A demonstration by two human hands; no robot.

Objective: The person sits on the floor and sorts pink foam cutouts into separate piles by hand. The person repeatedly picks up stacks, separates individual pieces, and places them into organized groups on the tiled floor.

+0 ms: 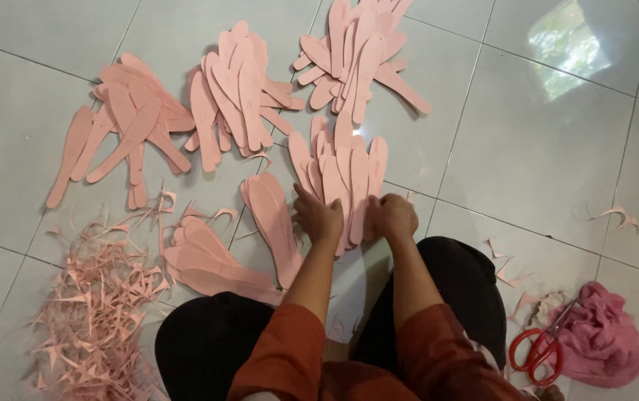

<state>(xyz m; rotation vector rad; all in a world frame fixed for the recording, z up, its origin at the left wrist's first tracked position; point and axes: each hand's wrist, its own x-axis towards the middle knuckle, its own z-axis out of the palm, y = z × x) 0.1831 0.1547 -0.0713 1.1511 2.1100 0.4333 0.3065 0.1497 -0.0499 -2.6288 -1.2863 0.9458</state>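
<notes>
Both of my hands rest on a stack of pink insole-shaped cutouts [345,167] on the tiled floor in front of my knees. My left hand [318,215] presses its fingertips on the stack's left side. On the stack's near right end lies my right hand [390,217], with its fingers curled around the cutouts' edge. A smaller stack of the same pink cutouts [271,215] lies just left of my left hand. I sit on the floor in black trousers and rust-coloured sleeves.
More piles of pink cutouts lie fanned out at far left [122,126], far middle [234,93] and far right [356,56], plus one near my left knee [208,260]. Pink trimmings [96,312] heap at lower left. Red-handled scissors [540,345] lie beside a pink cloth [605,334].
</notes>
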